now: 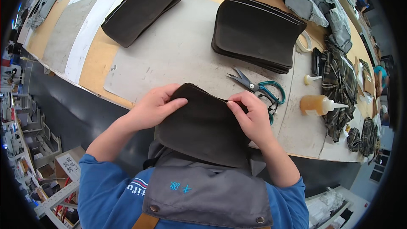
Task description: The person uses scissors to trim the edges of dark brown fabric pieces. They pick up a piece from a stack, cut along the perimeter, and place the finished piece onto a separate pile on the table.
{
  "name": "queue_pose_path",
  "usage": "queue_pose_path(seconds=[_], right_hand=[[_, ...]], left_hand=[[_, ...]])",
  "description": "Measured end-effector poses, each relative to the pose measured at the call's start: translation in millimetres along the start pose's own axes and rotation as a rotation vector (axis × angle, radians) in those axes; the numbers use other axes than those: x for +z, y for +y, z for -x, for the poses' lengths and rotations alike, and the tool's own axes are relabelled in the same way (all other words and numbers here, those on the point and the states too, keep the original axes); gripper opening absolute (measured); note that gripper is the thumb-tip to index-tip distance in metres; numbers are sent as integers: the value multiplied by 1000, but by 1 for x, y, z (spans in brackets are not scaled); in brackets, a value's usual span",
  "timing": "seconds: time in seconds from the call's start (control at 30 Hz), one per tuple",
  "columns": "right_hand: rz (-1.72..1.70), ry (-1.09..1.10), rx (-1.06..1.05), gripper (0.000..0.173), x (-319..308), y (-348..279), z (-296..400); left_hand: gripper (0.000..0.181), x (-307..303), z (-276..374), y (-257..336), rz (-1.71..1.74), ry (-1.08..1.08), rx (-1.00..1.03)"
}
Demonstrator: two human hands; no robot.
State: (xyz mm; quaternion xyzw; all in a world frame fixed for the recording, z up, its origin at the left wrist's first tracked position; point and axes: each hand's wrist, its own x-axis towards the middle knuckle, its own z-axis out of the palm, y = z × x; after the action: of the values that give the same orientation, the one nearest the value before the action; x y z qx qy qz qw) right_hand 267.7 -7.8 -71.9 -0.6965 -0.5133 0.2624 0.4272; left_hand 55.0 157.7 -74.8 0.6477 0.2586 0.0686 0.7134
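A dark brown flat panel (200, 127), leather-like and rounded at the corners, is held up between both hands in front of my apron. My left hand (160, 105) pinches its upper left corner, thumb on the near face. At the upper right edge, my right hand (249, 113) grips it between thumb and fingers. Along the top edge thin layers show slightly apart. Just beyond my right hand lie scissors (251, 86) with teal handles, blades partly spread. Farther back sit a thick stack of similar dark panels (254, 31) and a smaller stack (140, 12) to its left.
Right of the scissors are a bottle of amber liquid (314, 105), a small nozzle bottle (311, 79), a tape roll (304, 41) and plaid fabric (338, 86). Grey padded pieces (299, 3) lie at the back right. The table's front edge (108, 100) runs before me.
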Motion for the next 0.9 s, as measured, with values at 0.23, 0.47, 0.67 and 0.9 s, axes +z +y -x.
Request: queue_pose_path(seconds=[0.23, 0.47, 0.67, 0.9], right_hand=[[470, 216, -225, 17, -41, 27, 9], [716, 220, -136, 44, -48, 44, 35], [709, 200, -80, 50, -49, 51, 32], [585, 186, 17, 32, -48, 29, 35]], left_hand=[[41, -53, 33, 57, 122, 158, -40], [43, -45, 57, 66, 393, 78, -141], [34, -16, 46, 63, 356, -162, -310], [25, 17, 32, 68, 282, -222, -328]])
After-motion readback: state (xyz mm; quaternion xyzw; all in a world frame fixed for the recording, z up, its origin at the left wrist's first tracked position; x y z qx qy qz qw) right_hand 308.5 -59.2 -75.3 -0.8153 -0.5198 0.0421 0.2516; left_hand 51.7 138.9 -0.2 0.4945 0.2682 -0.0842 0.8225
